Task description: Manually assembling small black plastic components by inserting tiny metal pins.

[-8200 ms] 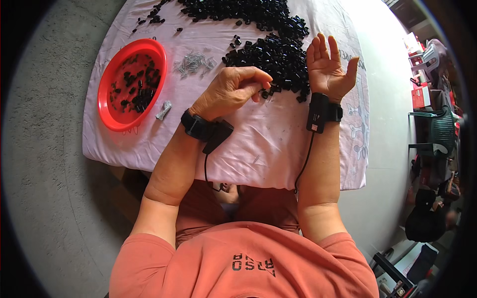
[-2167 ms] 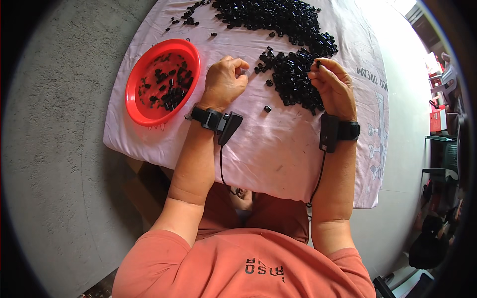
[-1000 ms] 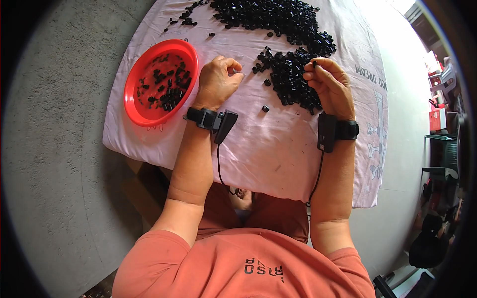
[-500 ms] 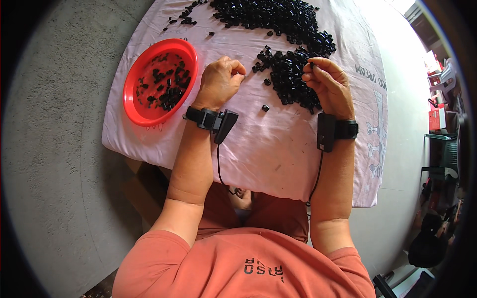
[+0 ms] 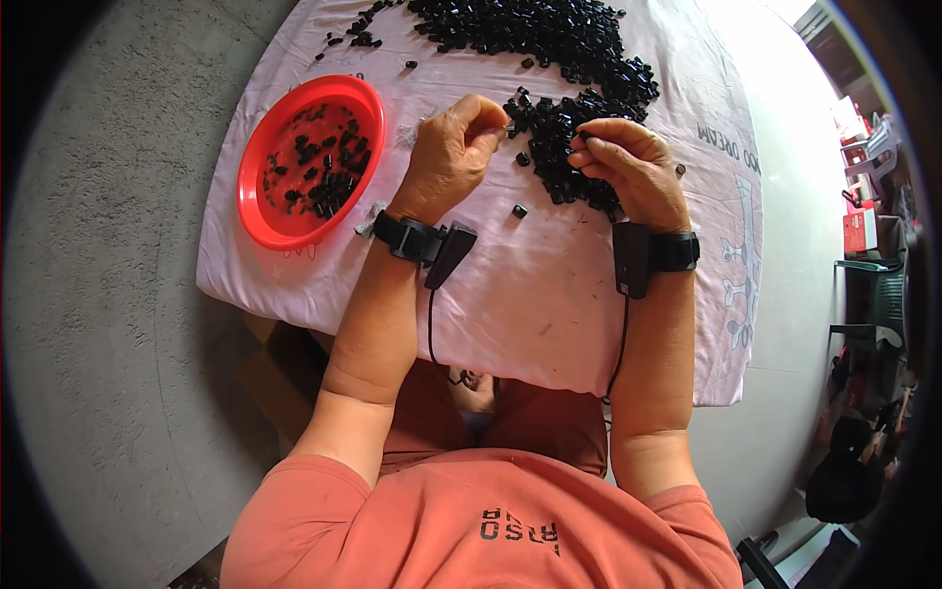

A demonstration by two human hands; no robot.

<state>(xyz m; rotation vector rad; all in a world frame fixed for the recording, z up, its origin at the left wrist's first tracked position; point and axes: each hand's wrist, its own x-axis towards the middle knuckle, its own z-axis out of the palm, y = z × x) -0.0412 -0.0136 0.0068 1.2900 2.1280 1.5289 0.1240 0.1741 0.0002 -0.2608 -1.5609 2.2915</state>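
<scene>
My left hand (image 5: 451,162) is closed in a pinch at the left edge of a pile of small glossy black pieces (image 5: 559,147). Whatever lies between its fingertips is too small to make out. Over the right side of that pile, my right hand (image 5: 638,175) pinches a small black piece between thumb and fingers. A red round basin (image 5: 250,187) left of my left hand holds several scattered black pieces. One loose piece (image 5: 519,211) lies on the cloth between my wrists.
A larger heap of black pieces (image 5: 530,29) spreads along the far side of the pink cloth-covered table (image 5: 520,304). Another single piece (image 5: 680,170) sits right of my right hand. Black wrist devices (image 5: 633,260) trail cables. A green chair (image 5: 888,294) stands off to the right.
My left hand has moved right and farther away, up to the pile's edge. My right hand has shifted slightly left, still pinching, so the two hands are closer together.
</scene>
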